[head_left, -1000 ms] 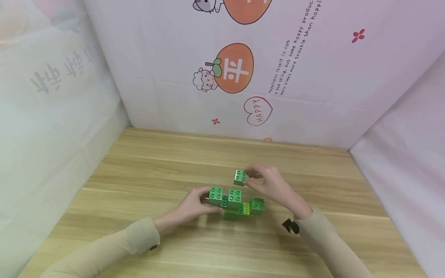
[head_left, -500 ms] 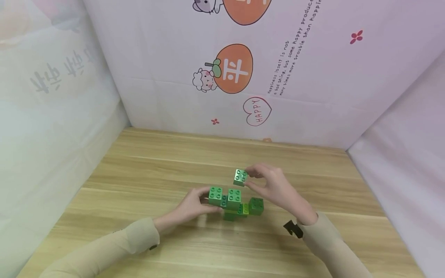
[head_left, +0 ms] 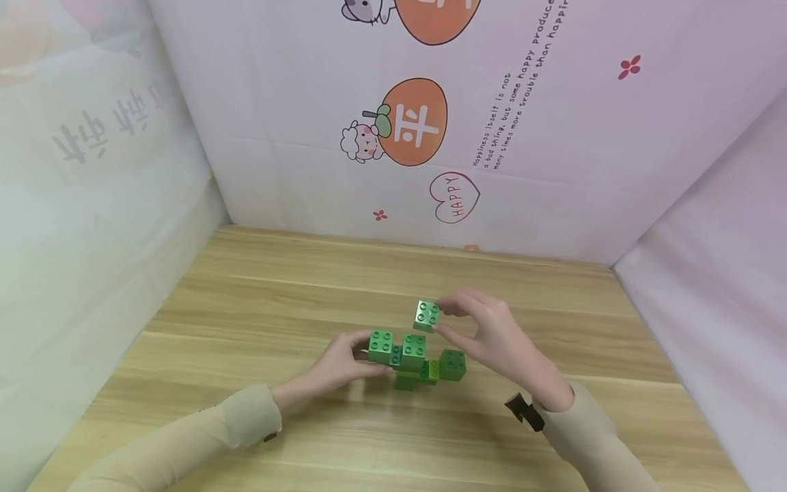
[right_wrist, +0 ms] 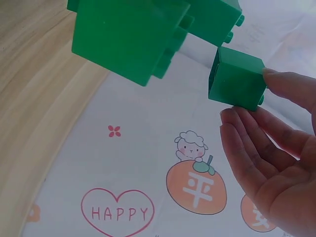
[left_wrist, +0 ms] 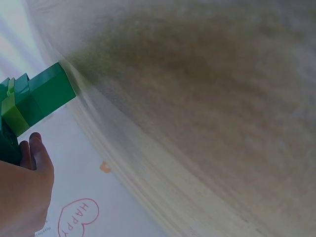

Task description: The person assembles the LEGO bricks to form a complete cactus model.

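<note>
My left hand (head_left: 339, 364) grips the left end of a built model of green toy building blocks (head_left: 413, 352), with the thumb on the near side and fingers behind. A lime block (head_left: 434, 369) sits low in the model, and a darker green block (head_left: 452, 365) forms its right end. Between thumb and fingertips my right hand (head_left: 492, 335) pinches a single green block (head_left: 427, 316), studs up, held apart from the model on its far side. The right wrist view shows the hollow underside of this block (right_wrist: 237, 79). Part of the model is cut off in the left wrist view.
A wood-grain table (head_left: 295, 287) lies under the hands. White printed cloth (head_left: 295, 178) hangs at the back, and more cloth (head_left: 111, 205) rises along the left and right sides. A black strap end (head_left: 524, 411) sticks out at the right cuff.
My right forearm and wrist have shifted slightly right and toward me, while the pinched block stays nearly in place. The left hand and the model have hardly moved.
</note>
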The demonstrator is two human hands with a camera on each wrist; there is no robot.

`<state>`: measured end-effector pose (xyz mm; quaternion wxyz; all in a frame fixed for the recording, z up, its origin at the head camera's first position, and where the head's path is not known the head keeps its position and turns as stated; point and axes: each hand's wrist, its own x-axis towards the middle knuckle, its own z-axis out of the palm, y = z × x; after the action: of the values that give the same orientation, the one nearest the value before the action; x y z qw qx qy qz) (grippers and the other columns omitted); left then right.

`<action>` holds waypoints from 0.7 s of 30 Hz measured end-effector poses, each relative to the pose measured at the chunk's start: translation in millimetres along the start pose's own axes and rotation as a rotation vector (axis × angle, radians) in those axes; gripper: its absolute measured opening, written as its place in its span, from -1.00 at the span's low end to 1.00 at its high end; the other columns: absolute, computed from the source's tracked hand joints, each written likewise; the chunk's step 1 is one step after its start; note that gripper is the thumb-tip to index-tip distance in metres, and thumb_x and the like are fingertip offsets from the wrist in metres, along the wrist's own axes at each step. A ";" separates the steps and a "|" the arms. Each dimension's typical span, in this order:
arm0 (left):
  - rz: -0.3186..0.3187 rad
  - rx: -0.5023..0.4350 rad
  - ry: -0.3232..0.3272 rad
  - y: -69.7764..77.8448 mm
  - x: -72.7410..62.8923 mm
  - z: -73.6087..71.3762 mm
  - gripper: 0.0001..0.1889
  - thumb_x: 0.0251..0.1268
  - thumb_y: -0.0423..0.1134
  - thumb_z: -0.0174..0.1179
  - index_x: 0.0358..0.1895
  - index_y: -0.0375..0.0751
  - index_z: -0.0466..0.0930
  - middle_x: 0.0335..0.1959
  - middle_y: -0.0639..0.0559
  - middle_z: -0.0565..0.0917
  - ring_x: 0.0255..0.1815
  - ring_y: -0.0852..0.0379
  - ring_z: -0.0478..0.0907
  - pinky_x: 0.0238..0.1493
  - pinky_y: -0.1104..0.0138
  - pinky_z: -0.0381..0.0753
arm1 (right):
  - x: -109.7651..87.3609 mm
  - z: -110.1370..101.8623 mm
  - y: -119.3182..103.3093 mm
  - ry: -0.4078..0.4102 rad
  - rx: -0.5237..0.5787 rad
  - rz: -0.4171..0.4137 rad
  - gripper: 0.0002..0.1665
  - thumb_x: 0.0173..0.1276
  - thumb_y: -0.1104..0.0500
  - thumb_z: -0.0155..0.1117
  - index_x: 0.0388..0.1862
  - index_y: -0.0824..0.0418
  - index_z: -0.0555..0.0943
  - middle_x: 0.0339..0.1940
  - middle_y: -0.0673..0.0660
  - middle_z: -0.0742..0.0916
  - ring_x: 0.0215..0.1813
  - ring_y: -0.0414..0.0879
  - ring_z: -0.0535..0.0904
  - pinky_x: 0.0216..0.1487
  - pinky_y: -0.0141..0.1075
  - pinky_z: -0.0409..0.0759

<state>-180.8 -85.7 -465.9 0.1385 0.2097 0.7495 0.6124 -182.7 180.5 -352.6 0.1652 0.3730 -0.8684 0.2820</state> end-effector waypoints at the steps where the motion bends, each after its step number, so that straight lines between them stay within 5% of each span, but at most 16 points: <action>1: -0.001 0.000 0.000 0.0 0.1 0.0 -0.46 0.07 -0.29 0.46 0.16 -0.30 0.56 0.06 -0.24 0.71 0.01 -0.03 0.73 0.08 0.46 0.69 | -0.4 -0.4 -0.7 0.005 -0.001 -0.007 -0.66 0.16 0.22 0.51 -0.07 0.19 0.66 -0.10 0.05 0.78 -0.10 -0.11 0.73 -0.05 -0.26 0.77; 21: 0.013 0.004 -0.002 3.3 -1.8 -0.8 -0.51 0.08 -0.32 0.45 0.12 -0.31 0.58 0.02 -0.25 0.72 0.00 -0.02 0.72 0.07 0.46 0.69 | -3.1 2.1 -12.0 -0.010 0.072 -0.049 -0.66 0.14 0.25 0.51 -0.08 0.15 0.68 -0.14 0.00 0.79 -0.15 -0.15 0.73 -0.08 -0.34 0.76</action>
<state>-179.1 -86.6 -462.6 0.1347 0.2156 0.7492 0.6117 -172.0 174.2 -351.5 0.1540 0.4013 -0.8491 0.3071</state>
